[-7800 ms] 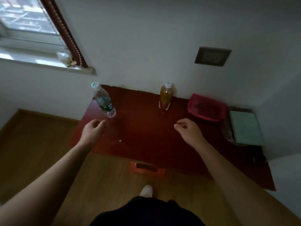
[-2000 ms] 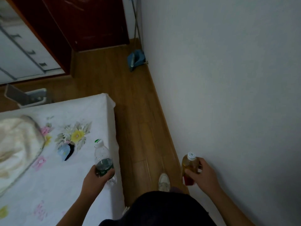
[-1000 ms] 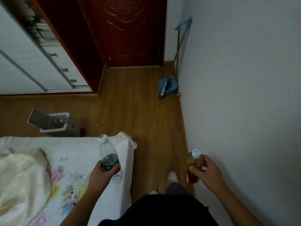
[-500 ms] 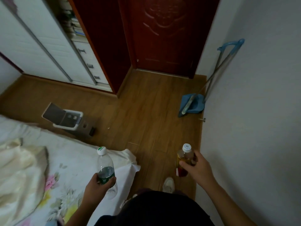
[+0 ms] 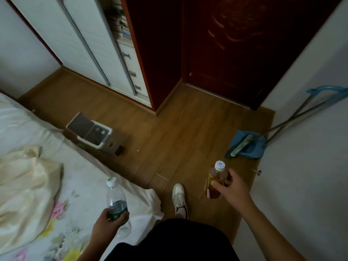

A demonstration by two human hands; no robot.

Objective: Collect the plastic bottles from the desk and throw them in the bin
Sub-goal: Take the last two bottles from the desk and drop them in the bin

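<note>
Here the left hand (image 5: 107,226) is wrapped around the lower body of a clear water bottle (image 5: 116,201) with a green label and a white cap, fingers curled closed about it, holding it upright over the corner of the flowered bed sheet (image 5: 75,185). The right hand (image 5: 232,189) grips an amber drink bottle (image 5: 216,178) with a white cap, thumb across its front and fingers bent around its far side, above the wooden floor (image 5: 169,132). Ahead and to the left, a small bin (image 5: 92,133) stands on the floor beside the bed with its lid tipped up. A blue dustpan (image 5: 246,146) leans near the right wall. One white shoe (image 5: 179,200) shows between the hands.
</note>
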